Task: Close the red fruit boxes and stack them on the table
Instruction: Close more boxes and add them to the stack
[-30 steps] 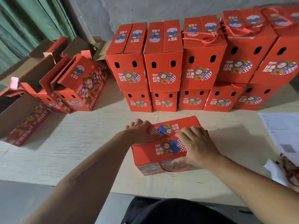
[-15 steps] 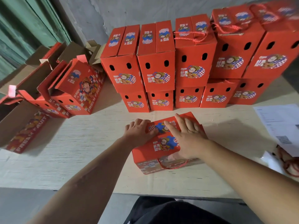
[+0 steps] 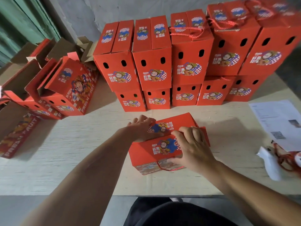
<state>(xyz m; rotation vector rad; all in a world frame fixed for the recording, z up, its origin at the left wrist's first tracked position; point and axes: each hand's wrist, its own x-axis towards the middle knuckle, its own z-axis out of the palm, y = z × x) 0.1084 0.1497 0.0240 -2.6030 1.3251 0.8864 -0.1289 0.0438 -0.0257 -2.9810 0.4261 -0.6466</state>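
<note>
Both hands are pressing a glossy red cardboard box (image 3: 146,150) on the woodgrain counter (image 3: 65,152): left hand (image 3: 143,129) flat, right hand (image 3: 192,149) fingers curling over its flap.

Ten closed red boxes (image 3: 152,56) stand stacked in two rows of five; one more box (image 3: 146,152) lies in front; one sheet of paper (image 3: 276,121).
</note>
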